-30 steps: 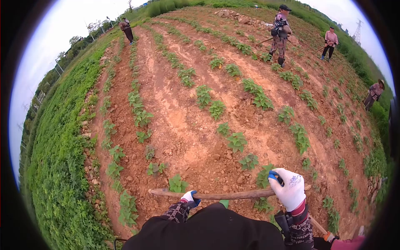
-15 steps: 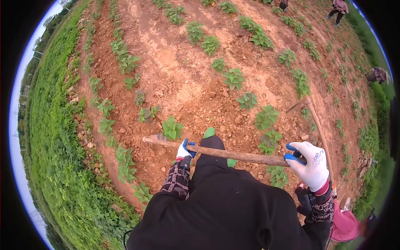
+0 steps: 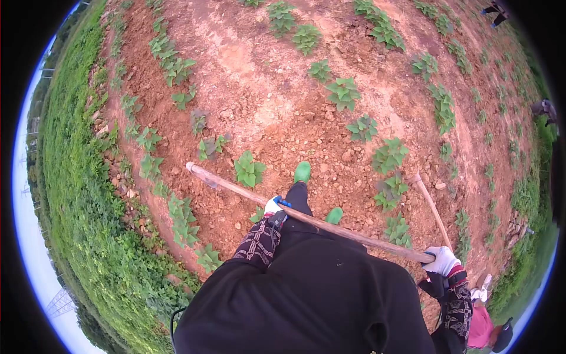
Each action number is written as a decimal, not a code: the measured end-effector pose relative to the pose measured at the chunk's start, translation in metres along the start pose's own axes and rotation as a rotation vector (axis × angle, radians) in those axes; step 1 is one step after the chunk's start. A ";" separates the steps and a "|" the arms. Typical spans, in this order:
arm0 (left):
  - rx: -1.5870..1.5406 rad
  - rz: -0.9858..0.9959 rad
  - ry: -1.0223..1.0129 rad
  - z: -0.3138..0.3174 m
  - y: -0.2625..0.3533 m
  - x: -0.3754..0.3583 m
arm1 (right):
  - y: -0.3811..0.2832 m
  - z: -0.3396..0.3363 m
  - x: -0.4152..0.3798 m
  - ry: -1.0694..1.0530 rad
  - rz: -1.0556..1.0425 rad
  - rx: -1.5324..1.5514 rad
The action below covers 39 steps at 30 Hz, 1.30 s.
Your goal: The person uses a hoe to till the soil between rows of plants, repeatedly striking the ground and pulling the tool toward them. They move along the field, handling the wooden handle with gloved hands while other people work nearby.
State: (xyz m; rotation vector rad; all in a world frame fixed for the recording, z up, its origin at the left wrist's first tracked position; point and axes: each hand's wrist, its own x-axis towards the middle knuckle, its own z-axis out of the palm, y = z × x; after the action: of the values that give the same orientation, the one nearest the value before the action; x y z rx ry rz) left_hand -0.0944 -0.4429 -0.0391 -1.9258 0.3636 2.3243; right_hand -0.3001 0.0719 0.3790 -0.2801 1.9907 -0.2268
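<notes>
A hoe with a long wooden handle (image 3: 354,235) slants across my body. Its head end (image 3: 203,175) is at the left, near a leafy plant (image 3: 249,169), and only a sliver of blade shows. My left hand (image 3: 274,206), in a white and blue glove, is wrapped round the handle towards the head end. Near the other end my right hand (image 3: 442,261), gloved likewise, is closed on the handle. Below the handle stand my green shoes (image 3: 302,171) on loose soil.
Rows of leafy plants (image 3: 344,93) run over reddish, stony soil (image 3: 277,118). Dense green growth (image 3: 82,194) covers the left side. A second wooden handle (image 3: 433,209) stands just beyond my right hand. A person in pink (image 3: 480,327) is at lower right, with others farther off.
My right hand has moved down and closed round the handle, from a looser hold with fingers apart. The hoe now slants more steeply. One green shoe shows farther forward, and the other hoe has lowered.
</notes>
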 end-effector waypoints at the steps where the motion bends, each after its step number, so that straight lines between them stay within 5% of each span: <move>1: -0.099 0.052 0.022 0.006 0.012 -0.011 | 0.015 0.026 0.018 0.107 -0.012 -0.222; 5: -0.188 0.388 0.004 0.045 0.102 -0.082 | 0.010 0.104 0.098 0.267 0.020 -0.412; 11: -0.149 0.789 -0.025 0.069 0.269 -0.139 | -0.091 0.140 0.190 0.410 -0.237 -0.100; 17: -0.064 0.858 -0.142 0.128 0.301 -0.168 | -0.156 0.116 0.188 0.359 -0.341 -0.008; 21: -0.077 0.645 -0.118 0.140 0.244 -0.085 | -0.116 0.120 0.165 0.252 -0.166 -0.115; 24: 0.003 0.476 -0.130 0.131 0.120 -0.009 | -0.069 0.113 0.088 0.182 -0.007 -0.162; 25: -0.009 0.304 -0.141 0.131 0.070 -0.003 | -0.060 0.101 0.047 0.113 0.110 -0.198; 27: 0.061 0.266 -0.115 0.134 -0.004 -0.010 | -0.047 0.096 -0.016 0.065 0.266 -0.257; 31: 0.064 0.061 -0.298 0.131 0.003 -0.022 | -0.045 0.101 -0.045 0.162 0.175 -0.221; 33: 0.050 -0.115 -0.279 0.131 0.005 -0.031 | -0.053 0.100 -0.049 0.374 0.073 -0.005; 35: 0.135 -0.017 -0.346 0.126 -0.014 -0.022 | -0.024 0.120 -0.041 0.427 0.061 -0.001; 39: 0.068 -0.106 -0.129 0.118 -0.023 -0.031 | 0.023 0.160 -0.026 0.411 0.143 -0.010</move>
State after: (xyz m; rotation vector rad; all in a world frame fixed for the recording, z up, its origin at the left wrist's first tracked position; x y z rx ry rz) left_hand -0.1953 -0.3889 0.0082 -1.7113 0.3157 2.3218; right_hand -0.1463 0.0959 0.3275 -0.0994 2.4075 -0.1935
